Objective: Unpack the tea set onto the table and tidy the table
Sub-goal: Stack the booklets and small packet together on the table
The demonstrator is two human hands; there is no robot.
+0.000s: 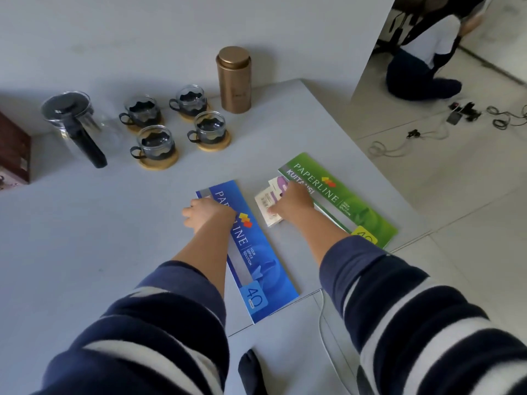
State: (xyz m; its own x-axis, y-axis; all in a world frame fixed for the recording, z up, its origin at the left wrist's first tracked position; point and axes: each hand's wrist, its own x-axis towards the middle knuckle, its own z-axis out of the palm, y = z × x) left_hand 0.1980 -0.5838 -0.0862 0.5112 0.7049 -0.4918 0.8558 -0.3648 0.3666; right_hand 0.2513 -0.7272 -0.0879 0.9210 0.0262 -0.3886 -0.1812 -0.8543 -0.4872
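On the grey table [85, 238] stands a glass teapot [75, 124] with a black lid and handle, at the back left. Beside it are several glass cups [155, 142] on round wooden coasters, and a tall bronze tin [233, 79] behind them. My left hand [206, 213] grips the far end of a blue Paperline booklet [256, 269]. My right hand [292, 202] presses on a small white and purple packet [266, 201] that lies next to a green Paperline booklet [348, 201].
A dark red box [14, 149] sits at the table's left edge. The table's right edge runs diagonally past the green booklet. Beyond it a person [427, 58] kneels on the tiled floor among cables [413, 138]. A white cord [323, 323] hangs by the near edge.
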